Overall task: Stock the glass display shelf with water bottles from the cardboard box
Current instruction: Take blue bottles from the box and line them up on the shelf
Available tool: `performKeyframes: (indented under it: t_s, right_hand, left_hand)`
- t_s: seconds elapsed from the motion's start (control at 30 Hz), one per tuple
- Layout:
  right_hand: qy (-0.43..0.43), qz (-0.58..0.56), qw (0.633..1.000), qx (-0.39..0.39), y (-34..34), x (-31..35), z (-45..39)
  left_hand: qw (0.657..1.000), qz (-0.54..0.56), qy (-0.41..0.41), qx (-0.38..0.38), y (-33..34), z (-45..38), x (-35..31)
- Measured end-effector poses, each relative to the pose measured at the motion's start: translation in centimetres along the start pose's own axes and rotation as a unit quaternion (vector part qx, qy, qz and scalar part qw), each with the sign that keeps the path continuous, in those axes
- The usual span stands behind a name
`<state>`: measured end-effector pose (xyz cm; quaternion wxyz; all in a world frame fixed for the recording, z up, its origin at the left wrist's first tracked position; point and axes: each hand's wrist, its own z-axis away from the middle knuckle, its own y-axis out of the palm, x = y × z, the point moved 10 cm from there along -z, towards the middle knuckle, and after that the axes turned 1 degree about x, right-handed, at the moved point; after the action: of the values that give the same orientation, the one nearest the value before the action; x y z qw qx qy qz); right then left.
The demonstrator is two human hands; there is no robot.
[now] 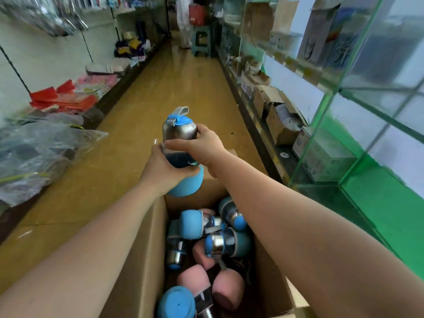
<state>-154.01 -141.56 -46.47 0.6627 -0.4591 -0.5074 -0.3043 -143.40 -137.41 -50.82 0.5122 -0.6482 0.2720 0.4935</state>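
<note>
Two bare arms reach forward over the open cardboard box (pixel 146 244), holding one water bottle (pixel 181 154) upright above its far edge. The left hand (pixel 164 169) curls its fingers round the rounded blue base, while the right hand (pixel 202 145) grips the shiny steel shoulder below the blue lid. More blue and pink bottles (pixel 206 244) lie jumbled inside, with the glass display shelf (pixel 321 143) at right.

Two bare forearms entering from the near edge, one from near left, one from near right. No sleeves visible up to frame edge. Left hand (pixel 164 167) and right hand (pixel 202 146) bare: no gloves, rings, watch or wristband visible. Fingernails too blurred to judge. Nothing else of the body in view.
</note>
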Motion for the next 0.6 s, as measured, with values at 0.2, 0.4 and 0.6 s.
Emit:
performKeyframes:
  t_s: [0.2,0.4,0.6]
  right_hand:
    - [-0.039,-0.030,0.998,-0.030,-2.6,6.1,-1.9]
    - [-0.052,-0.033,0.996,-0.057,-6.7,13.1,-3.3]
    - [-0.051,-0.003,0.998,-0.038,-11.1,26.2,-3.1]
  left_hand:
    - [0.997,-0.045,0.061,0.023,-2.7,-4.0,-6.6]
    - [0.994,-0.023,0.109,0.018,-4.5,-6.3,-14.5]
    - [0.994,0.023,0.104,-0.004,-9.4,-6.1,-26.7]
